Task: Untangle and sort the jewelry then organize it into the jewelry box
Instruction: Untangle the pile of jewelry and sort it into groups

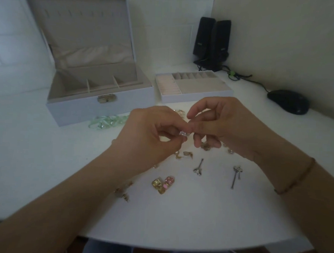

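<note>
Pinching tiny clear stud [183,134] betw both hands, left hand [152,137] + right hand [220,127] together mid-tabletop. Light, hard, slippery; grip by post. Jewelry box [80,110] open, back-left.

We see a white table [206,211] bearing a pale lavender-grey jewelry box [97,111] with beige lining and a brass-coloured clasp [107,99]. Beside it, a tray [192,97] shows pink and beige compartments. A mint-green beaded strand [106,121], gold and pink square charms [163,184], silver pins [236,175], black speakers [212,42] and a black mouse [287,101] complete our view.
</note>
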{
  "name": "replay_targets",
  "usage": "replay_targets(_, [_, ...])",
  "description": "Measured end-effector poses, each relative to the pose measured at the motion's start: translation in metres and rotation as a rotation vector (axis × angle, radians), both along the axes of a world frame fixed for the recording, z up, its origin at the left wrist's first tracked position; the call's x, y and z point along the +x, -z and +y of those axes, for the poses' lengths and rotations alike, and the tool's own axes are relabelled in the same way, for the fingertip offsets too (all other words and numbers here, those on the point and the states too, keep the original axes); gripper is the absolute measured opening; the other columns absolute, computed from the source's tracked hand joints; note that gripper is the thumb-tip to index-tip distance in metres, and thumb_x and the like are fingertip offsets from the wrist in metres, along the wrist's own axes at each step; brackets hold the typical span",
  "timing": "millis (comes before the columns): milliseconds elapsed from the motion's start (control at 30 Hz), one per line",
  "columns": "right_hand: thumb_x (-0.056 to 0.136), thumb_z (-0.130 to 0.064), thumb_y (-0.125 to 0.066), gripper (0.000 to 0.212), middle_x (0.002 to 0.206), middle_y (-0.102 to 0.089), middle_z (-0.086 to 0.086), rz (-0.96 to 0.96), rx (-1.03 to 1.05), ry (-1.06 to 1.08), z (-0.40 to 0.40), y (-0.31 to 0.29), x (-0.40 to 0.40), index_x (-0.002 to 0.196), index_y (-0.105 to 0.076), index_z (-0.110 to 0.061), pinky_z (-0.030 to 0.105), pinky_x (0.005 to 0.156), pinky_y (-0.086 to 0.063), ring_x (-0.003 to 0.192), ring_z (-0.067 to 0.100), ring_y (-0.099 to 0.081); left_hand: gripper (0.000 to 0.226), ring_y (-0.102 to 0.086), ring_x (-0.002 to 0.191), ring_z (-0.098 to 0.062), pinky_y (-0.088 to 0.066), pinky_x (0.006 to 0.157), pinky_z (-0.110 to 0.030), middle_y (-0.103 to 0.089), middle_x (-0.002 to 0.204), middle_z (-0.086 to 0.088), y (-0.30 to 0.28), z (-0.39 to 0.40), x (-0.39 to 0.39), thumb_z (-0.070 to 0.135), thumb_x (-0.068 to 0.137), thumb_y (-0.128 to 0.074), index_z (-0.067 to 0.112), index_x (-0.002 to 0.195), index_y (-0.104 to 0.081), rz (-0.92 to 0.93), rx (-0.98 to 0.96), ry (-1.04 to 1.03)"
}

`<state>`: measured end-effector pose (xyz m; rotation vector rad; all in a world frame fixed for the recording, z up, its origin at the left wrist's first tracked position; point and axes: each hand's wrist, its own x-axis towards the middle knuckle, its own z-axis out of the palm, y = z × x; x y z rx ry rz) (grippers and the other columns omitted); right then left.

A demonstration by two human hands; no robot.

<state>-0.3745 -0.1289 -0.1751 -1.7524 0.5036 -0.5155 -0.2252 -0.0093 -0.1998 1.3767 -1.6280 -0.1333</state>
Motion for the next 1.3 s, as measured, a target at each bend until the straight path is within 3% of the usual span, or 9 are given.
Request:
replay_targets(200, [0.074,0.005,-0.071,0.019,0.050,-0.061,0.012,0.061,0.062,0.051,0.002,-0.004,-0.002,0.088,-0.060,-0.003,0.015,0.032,-0.030,0.036,0.014,-0.052,0.018,-0.065,0.066,-0.020,-0.055,0.058,-0.034,-0.069,0.089,-0.003,0.001,0.005,-0.006,0.002,0.075,-0.069,0.010,0.090,-0.075,-0.492,-0.146,-0.049])
replay_targets(333, [0.078,0.003,-0.069,0.015,0.050,-0.060,0.011,0.087,0.052,-0.006,0.003,-0.004,-0.002,0.088,-0.061,-0.003,0.017,0.033,-0.031,0.036,0.013,-0.051,0.015,-0.061,0.054,-0.029,-0.051,0.043,-0.035,-0.069,0.089,-0.008,-0.001,0.006,-0.005,0.006,0.075,-0.066,0.008,0.089,-0.073,-0.786,-0.119,-0.053])
replay_targets(500, [0.082,-0.013,-0.071,0.010,0.067,-0.072,-0.003,0.203,-0.347,-0.104,0.002,-0.020,-0.015,0.091,-0.069,-0.016,0.022,0.048,-0.048,0.051,0.010,-0.065,0.019,-0.064,0.071,-0.013,-0.055,0.063,-0.030,-0.070,0.089,0.002,-0.010,0.016,-0.008,0.006,0.074,-0.070,0.016,0.090,-0.075,-0.595,0.032,0.052])
replay_targets(600, [0.082,-0.025,-0.071,0.014,0.080,-0.068,-0.022,0.302,-0.734,-0.166,0.002,-0.026,-0.028,0.091,-0.070,-0.035,0.011,0.060,-0.047,0.065,-0.002,-0.062,0.020,-0.062,0.072,-0.003,-0.052,0.070,-0.016,-0.070,0.090,0.007,-0.015,0.028,-0.007,0.008,0.074,-0.074,0.020,0.091,-0.076,-0.490,0.180,0.170])
replay_targets(667, [0.086,-0.037,-0.061,0.015,0.097,-0.060,-0.028,0.374,-0.999,-0.223,0.008,-0.013,-0.037,0.099,-0.067,-0.041,0.010,0.068,-0.044,0.078,-0.007,-0.058,0.018,-0.062,0.075,-0.002,-0.049,0.073,-0.010,-0.069,0.093,0.009,-0.016,0.034,-0.007,0.012,0.077,-0.076,0.022,0.092,-0.076,-0.455,0.244,0.231])
replay_targets(733, [0.091,-0.044,-0.048,0.022,0.115,-0.055,-0.024,0.380,-1.185,-0.253,0.015,0.010,-0.048,0.105,-0.064,-0.039,0.020,0.073,-0.050,0.090,-0.004,-0.058,0.017,-0.062,0.079,-0.003,-0.047,0.076,-0.010,-0.068,0.094,0.010,-0.015,0.034,-0.009,0.015,0.079,-0.076,0.024,0.093,-0.076,-0.464,0.274,0.255])
replay_targets(900, [0.095,-0.035,-0.046,0.022,0.114,-0.061,-0.013,0.246,-1.155,-0.237,0.012,0.039,-0.073,0.101,-0.066,-0.027,0.030,0.068,-0.055,0.093,0.006,-0.062,0.017,-0.061,0.083,-0.003,-0.049,0.077,-0.020,-0.066,0.095,0.010,-0.012,0.025,-0.022,0.016,0.081,-0.072,0.023,0.096,-0.074,-0.518,0.297,0.289])
replay_targets(1167, [0.089,-0.034,-0.050,0.019,0.103,-0.061,-0.009,0.304,-1.175,-0.187,-0.006,0.038,-0.102,0.090,-0.066,-0.024,0.010,0.085,-0.043,0.094,-0.003,-0.053,0.018,-0.057,0.081,-0.005,-0.048,0.074,-0.019,-0.064,0.095,0.005,-0.004,0.011,-0.043,0.009,0.082,-0.065,0.018,0.097,-0.071,-0.548,0.314,0.282])
replay_targets(1300, [0.087,-0.029,-0.052,0.017,0.102,-0.062,-0.009,0.261,-1.134,-0.134,-0.007,0.037,-0.102,0.089,-0.067,-0.022,0.010,0.083,-0.044,0.091,-0.001,-0.056,0.017,-0.054,0.085,-0.004,-0.045,0.077,-0.016,-0.061,0.096,0.006,-0.001,0.011,-0.043,0.010,0.084,-0.062,0.017,0.098,-0.069,-0.543,0.325,0.289])
